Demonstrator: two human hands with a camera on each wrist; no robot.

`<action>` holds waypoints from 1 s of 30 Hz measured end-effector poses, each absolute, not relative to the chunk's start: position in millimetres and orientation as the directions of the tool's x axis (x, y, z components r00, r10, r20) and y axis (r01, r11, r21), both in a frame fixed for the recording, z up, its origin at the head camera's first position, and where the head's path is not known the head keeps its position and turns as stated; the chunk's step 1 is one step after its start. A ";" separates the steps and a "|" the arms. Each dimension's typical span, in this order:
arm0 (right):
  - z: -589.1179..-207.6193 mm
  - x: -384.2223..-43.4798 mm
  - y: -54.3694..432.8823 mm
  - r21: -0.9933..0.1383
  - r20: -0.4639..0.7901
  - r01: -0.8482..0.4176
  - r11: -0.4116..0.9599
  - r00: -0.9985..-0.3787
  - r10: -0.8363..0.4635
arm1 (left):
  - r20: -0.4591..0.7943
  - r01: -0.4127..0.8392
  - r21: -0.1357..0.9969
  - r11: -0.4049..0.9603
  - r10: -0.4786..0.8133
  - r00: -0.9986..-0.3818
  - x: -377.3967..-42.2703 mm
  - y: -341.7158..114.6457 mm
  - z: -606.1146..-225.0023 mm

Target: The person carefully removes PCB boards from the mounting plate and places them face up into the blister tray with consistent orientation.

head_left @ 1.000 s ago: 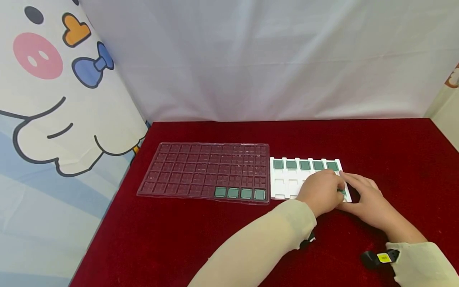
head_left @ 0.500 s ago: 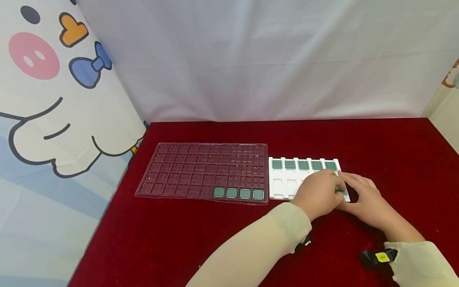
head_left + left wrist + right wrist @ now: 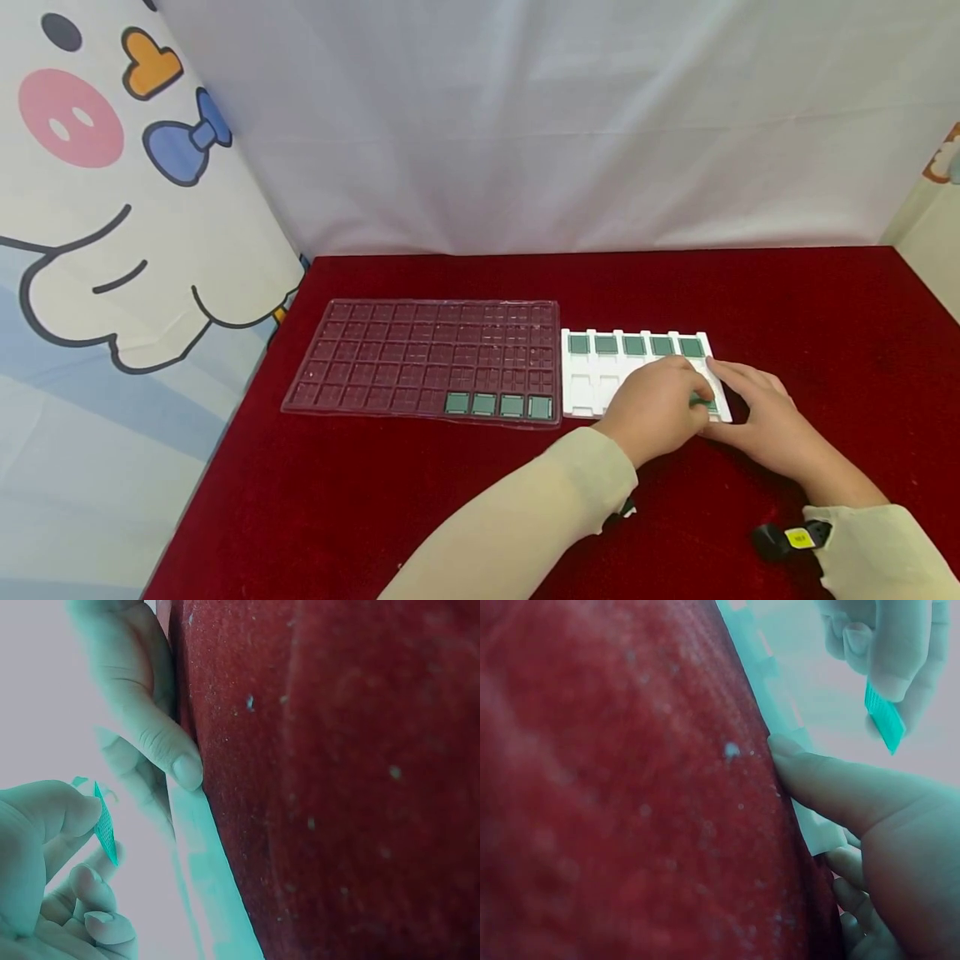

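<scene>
My left hand is over the right part of a white tray, pinching a thin square green chip between thumb and fingers. In the left wrist view the chip stands tilted, nearly edge-on, at the fingertips; in the right wrist view the same chip shows above the tray. My right hand grips the tray's right end, its thumb along the near edge and its other fingers round the end. A row of green chips sits in the tray's far slots. The left hand hides part of the nearer slots.
A clear plastic tray with many small pockets lies left of the white tray, close against it. Several green chips fill pockets at its near right corner. Both trays lie on a red cloth, with a white curtain behind.
The left hand has shifted slightly left, and the chip in its fingers has come into clearer view. The right hand keeps its place at the tray's end.
</scene>
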State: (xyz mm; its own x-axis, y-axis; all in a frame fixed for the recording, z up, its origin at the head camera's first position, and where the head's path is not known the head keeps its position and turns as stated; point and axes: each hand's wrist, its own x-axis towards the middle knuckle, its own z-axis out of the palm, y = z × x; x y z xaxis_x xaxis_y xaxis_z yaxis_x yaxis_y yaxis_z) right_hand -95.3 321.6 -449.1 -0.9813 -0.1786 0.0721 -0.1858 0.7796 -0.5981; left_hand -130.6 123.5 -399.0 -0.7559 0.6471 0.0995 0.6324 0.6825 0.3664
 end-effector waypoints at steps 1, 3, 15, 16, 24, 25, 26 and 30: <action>-449.2 -95.5 321.8 -0.597 0.073 -0.187 0.780 -0.981 -0.180 | 0.103 0.634 0.367 0.681 0.648 -0.755 -130.4 122.7 -398.6; -449.4 -95.9 322.4 -0.595 0.076 -0.191 0.780 -0.980 -0.182 | 0.106 0.637 0.365 0.679 0.650 -0.753 -130.1 121.2 -397.4; -450.2 -96.8 323.0 -0.591 0.099 -0.211 0.779 -0.977 -0.190 | 0.118 0.653 0.372 0.660 0.664 -0.738 -127.7 112.8 -391.2; -450.2 -96.8 322.9 -0.590 0.098 -0.209 0.780 -0.977 -0.188 | 0.122 0.654 0.370 0.660 0.663 -0.738 -127.2 112.1 -391.0; -450.7 -96.6 322.4 -0.586 0.085 -0.198 0.786 -0.979 -0.183 | 0.146 0.642 0.405 0.651 0.647 -0.748 -121.8 105.1 -388.0; -450.7 -96.5 322.2 -0.587 0.084 -0.198 0.785 -0.979 -0.184 | 0.150 0.640 0.411 0.649 0.644 -0.750 -120.9 104.1 -387.8; -450.6 -96.4 321.9 -0.587 0.080 -0.195 0.786 -0.980 -0.183 | 0.155 0.638 0.415 0.648 0.641 -0.752 -120.3 102.9 -387.7; -449.5 -96.3 320.7 -0.583 0.066 -0.181 0.792 -0.982 -0.177 | 0.179 0.644 0.415 0.643 0.636 -0.750 -118.4 98.3 -389.6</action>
State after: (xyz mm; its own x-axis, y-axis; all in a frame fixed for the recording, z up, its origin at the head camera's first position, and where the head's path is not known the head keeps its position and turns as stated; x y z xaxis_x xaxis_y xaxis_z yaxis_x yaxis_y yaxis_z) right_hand -96.3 320.7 -449.5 -0.9821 -0.1765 0.0656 -0.1813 0.7921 -0.5829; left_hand -118.4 98.3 -389.6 -0.7503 0.6365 0.1786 0.6440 0.6429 0.4146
